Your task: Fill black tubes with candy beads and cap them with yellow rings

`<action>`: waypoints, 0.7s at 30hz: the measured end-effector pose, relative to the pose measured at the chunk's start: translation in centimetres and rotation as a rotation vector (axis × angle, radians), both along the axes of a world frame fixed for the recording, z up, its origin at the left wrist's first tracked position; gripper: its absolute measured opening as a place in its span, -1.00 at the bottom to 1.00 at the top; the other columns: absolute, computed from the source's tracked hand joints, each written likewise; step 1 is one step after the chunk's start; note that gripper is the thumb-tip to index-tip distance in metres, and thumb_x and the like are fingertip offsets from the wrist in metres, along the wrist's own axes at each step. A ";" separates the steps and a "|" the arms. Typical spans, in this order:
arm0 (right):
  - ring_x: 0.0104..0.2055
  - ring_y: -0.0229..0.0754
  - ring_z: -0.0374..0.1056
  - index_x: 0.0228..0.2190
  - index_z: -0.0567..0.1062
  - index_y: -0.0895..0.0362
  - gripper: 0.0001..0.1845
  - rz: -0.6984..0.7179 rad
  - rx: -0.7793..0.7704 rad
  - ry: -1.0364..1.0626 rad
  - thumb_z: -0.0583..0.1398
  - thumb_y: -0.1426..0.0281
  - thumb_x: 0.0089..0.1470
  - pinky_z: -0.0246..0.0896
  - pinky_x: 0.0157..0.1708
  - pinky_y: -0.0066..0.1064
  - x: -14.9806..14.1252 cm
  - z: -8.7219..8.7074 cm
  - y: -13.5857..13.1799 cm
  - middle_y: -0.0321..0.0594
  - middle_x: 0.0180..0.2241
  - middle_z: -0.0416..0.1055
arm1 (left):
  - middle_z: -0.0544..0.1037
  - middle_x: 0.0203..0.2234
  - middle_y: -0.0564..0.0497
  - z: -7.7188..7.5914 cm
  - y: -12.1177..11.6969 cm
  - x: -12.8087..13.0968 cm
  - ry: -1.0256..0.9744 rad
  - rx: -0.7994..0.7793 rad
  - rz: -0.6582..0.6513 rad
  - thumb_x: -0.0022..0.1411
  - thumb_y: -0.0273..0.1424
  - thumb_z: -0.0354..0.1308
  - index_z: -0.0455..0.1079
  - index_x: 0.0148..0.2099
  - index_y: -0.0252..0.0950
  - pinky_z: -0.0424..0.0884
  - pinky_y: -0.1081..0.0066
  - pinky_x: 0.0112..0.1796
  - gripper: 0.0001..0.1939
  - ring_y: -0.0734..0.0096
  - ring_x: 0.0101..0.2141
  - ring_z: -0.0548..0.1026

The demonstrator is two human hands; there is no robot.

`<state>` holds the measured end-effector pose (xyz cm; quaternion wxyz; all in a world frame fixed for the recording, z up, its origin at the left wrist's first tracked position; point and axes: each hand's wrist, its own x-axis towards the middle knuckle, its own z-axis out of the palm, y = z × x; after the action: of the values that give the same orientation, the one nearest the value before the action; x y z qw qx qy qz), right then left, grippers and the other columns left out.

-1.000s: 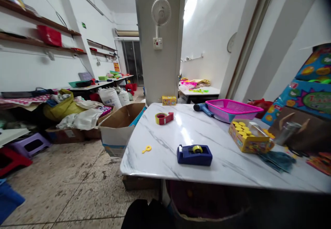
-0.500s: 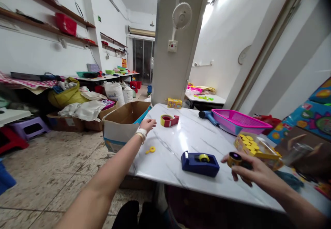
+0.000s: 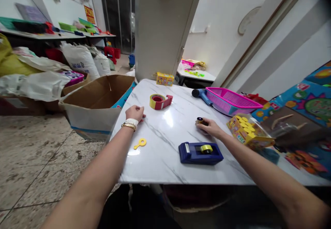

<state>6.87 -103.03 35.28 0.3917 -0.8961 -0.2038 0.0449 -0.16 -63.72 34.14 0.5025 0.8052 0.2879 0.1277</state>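
My right hand (image 3: 208, 127) is wrapped round a small yellow cylinder with a dark round top (image 3: 200, 120), held just at the tabletop. Near the table's left edge rests my left hand (image 3: 134, 113), its fingers curled together; whatever they might hold is hidden. A yellow ring-shaped wand (image 3: 140, 143) lies on the table in front of it. Beyond that hand is a red tape dispenser (image 3: 160, 102) with a yellow roll. A blue desktop tape dispenser (image 3: 201, 153) sits nearer me, below my right hand. Right of this hand, an open yellow carton (image 3: 249, 132) contains several yellow-capped pieces.
A small yellow box (image 3: 164, 79) stands at the table's far edge. A blue heat gun or hair dryer (image 3: 203, 96) lies beside the pink basket (image 3: 229, 109). Off the table's left side is a large open cardboard box (image 3: 85, 118). Blue printed packaging (image 3: 305, 94) stands at right.
Both hands have come into view over the table, the right one with the small cylinder. It has moved left and away from me. The view has tilted down.
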 end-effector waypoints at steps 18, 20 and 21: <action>-0.18 -0.16 0.43 0.13 0.25 0.07 -0.35 0.446 -0.557 -0.530 0.26 0.23 0.03 0.31 -0.14 -0.31 5.6 4.8 19.2 -0.07 0.15 0.25 | 0.60 -0.49 0.04 -0.4 0.9 -0.4 -0.072 0.184 -0.104 0.25 -0.27 0.07 0.36 -0.07 -0.31 0.39 0.42 -0.47 -0.73 0.43 -0.65 0.45; -0.09 -0.09 0.41 0.02 0.37 0.10 -0.49 0.452 -0.694 -0.547 0.26 0.27 0.02 0.28 -0.17 -0.34 6.8 3.9 22.4 -0.10 0.06 0.34 | 0.59 -0.46 0.01 -0.7 0.9 -0.3 -0.112 0.243 -0.131 0.23 -0.32 0.11 0.40 -0.09 -0.33 0.41 0.40 -0.32 -0.75 0.39 -0.51 0.52; -0.09 -0.08 0.40 -0.04 0.41 0.09 -0.57 0.457 -0.723 -0.558 0.24 0.29 0.02 0.27 -0.20 -0.36 7.3 3.5 23.3 -0.12 0.04 0.37 | 0.59 -0.45 0.00 -0.9 0.9 -0.2 -0.131 0.268 -0.145 0.21 -0.33 0.13 0.41 -0.10 -0.33 0.40 0.39 -0.25 -0.76 0.36 -0.44 0.53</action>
<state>14.14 -79.72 38.79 -0.0328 -0.8846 -0.4631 -0.0440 -0.35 -62.87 33.25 0.4162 0.8736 0.1763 0.1805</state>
